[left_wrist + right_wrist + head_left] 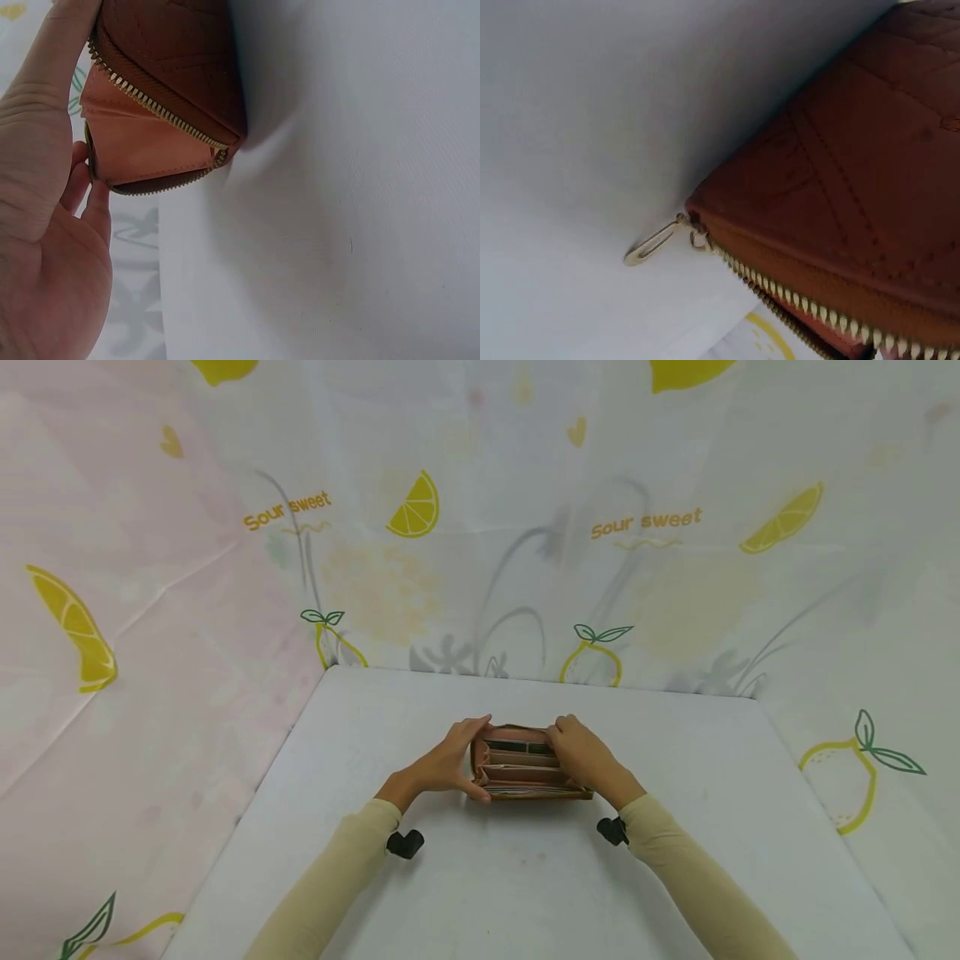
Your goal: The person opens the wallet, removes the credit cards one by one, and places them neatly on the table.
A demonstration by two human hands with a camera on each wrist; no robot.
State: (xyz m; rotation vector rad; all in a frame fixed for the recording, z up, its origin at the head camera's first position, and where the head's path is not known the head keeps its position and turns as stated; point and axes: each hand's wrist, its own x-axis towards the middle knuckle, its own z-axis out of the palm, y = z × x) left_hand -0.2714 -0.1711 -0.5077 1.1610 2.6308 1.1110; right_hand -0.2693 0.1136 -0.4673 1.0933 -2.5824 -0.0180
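A brown zip-around wallet (525,796) stands unzipped on the white table, its pink-lined pockets facing up. Dark cards (508,746) sit in slots near its far side, and thin edges show along the near side. My left hand (442,766) holds the left end, thumb on the near cover and fingers at the far edge. At the right end, my right hand (587,756) grips the far side with curled fingers, partly hiding the pockets. Brass zipper teeth (161,110) spread apart in the left wrist view. The right wrist view shows a gold zipper pull (651,244) hanging at one corner.
The white table (525,877) runs back to a lemon-printed cloth (495,568), which also covers both sides. Black wrist devices (406,843) sit at the ends of the beige sleeves (330,877).
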